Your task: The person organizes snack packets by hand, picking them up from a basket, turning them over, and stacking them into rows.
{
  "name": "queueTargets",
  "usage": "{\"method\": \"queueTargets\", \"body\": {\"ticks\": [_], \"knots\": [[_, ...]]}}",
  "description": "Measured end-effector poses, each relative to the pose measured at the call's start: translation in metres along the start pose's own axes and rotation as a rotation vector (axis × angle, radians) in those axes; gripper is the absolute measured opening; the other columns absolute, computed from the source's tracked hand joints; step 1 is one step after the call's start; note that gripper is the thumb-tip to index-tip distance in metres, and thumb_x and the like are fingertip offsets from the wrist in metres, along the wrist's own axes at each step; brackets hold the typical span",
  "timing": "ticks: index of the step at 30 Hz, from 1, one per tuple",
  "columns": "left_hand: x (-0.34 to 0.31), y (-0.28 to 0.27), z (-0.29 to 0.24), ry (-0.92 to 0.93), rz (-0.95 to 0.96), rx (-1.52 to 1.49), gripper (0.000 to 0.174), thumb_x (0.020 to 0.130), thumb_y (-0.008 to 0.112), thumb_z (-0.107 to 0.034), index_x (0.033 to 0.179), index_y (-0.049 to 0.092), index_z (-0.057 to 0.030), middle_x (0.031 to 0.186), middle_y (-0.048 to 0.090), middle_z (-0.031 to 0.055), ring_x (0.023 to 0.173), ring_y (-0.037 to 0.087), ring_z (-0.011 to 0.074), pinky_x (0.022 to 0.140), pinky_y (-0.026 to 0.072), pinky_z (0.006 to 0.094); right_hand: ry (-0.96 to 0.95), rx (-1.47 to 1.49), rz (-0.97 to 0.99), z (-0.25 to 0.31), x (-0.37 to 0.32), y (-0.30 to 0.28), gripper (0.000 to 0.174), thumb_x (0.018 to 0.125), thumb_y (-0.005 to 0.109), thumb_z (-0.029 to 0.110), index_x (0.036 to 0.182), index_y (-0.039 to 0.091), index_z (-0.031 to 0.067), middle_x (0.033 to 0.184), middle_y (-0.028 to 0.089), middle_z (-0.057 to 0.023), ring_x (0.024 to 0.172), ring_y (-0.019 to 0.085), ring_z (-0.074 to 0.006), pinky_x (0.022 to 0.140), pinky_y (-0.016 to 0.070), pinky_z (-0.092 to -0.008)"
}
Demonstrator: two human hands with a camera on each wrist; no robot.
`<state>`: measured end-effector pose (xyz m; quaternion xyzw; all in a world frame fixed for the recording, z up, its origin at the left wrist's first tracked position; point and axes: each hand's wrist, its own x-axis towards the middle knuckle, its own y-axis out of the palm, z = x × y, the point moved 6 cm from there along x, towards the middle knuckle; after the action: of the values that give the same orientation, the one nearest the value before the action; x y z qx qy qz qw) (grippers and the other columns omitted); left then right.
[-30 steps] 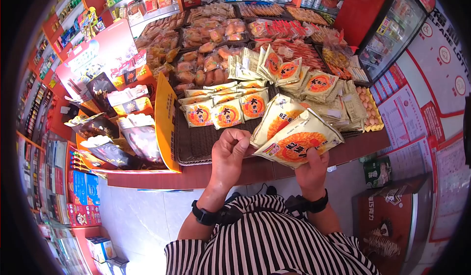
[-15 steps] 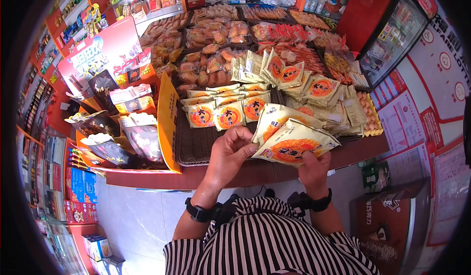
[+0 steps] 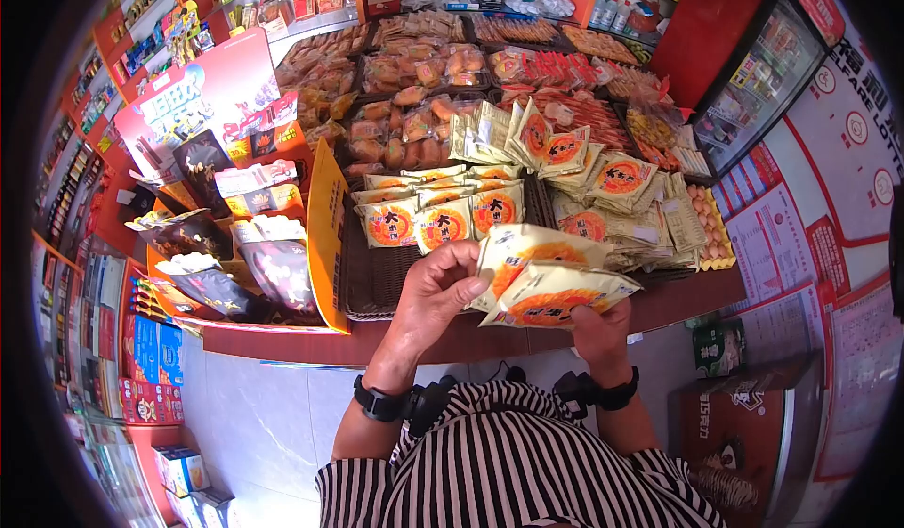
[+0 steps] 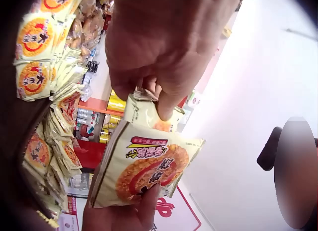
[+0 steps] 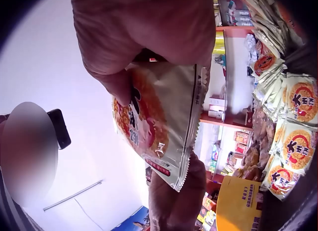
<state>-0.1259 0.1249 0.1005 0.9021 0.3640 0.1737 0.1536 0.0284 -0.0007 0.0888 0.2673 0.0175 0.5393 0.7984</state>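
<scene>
Two cream rice cracker packets with orange cracker pictures are held over the counter's front edge. My left hand [image 3: 435, 292] pinches the left edge of the rear packet [image 3: 527, 245] between thumb and fingers. My right hand [image 3: 603, 340] grips the front packet [image 3: 541, 294], its thumb lying over the printed face, as the left wrist view also shows on this packet [image 4: 154, 166]. The front packet overlaps the rear one. Just beyond my left hand, upright rows of matching packets [image 3: 443, 222] stand in a dark wicker basket [image 3: 372, 288].
A looser pile of cracker packets [image 3: 621, 184] lies to the right, beside a yellow tray of eggs [image 3: 704, 217]. An orange display box [image 3: 325, 236] with dark snack pouches stands on the left. Trays of wrapped bread [image 3: 400, 132] fill the counter behind.
My left thumb and fingers have come onto the rear packet's edge. Both packets have shifted slightly left and tilted flatter, and the right hand has kept its grip on the front one.
</scene>
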Motion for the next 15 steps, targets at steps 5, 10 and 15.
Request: {"method": "queueTargets", "body": {"ticks": [5, 10, 15], "knots": [[-0.004, -0.001, -0.011, 0.360, -0.156, 0.250, 0.013, 0.084, 0.064, -0.001, 0.089, 0.052, -0.0053, 0.079, 0.049, -0.0054, 0.074, 0.045, 0.0016, 0.068, 0.0399, 0.0180, 0.045, -0.115, -0.010, -0.006, -0.003, 0.000, 0.035, 0.078, 0.063, 0.003, 0.111, 0.057, -0.0068, 0.123, 0.051, -0.0117, 0.109, 0.052, -0.0172, 0.094, 0.0400, -0.0289], [-0.003, -0.004, -0.011, 0.250, -0.141, 0.085, 0.014, 0.084, 0.064, -0.001, 0.092, 0.053, -0.0058, 0.079, 0.048, -0.0059, 0.072, 0.043, 0.0016, 0.067, 0.0377, 0.0171, 0.023, -0.124, 0.009, -0.002, -0.001, 0.000, 0.035, 0.076, 0.065, 0.004, 0.109, 0.059, -0.0065, 0.126, 0.047, -0.0131, 0.113, 0.049, -0.0187, 0.095, 0.0387, -0.0297], [0.005, -0.003, -0.015, 0.092, -0.058, 0.033, 0.012, 0.084, 0.064, -0.001, 0.090, 0.054, -0.0052, 0.080, 0.048, -0.0059, 0.073, 0.045, 0.0018, 0.067, 0.0392, 0.0174, 0.035, -0.157, 0.076, -0.001, -0.002, -0.002, 0.036, 0.074, 0.066, 0.002, 0.108, 0.060, -0.0059, 0.125, 0.048, -0.0149, 0.113, 0.049, -0.0208, 0.095, 0.0385, -0.0309]]}}
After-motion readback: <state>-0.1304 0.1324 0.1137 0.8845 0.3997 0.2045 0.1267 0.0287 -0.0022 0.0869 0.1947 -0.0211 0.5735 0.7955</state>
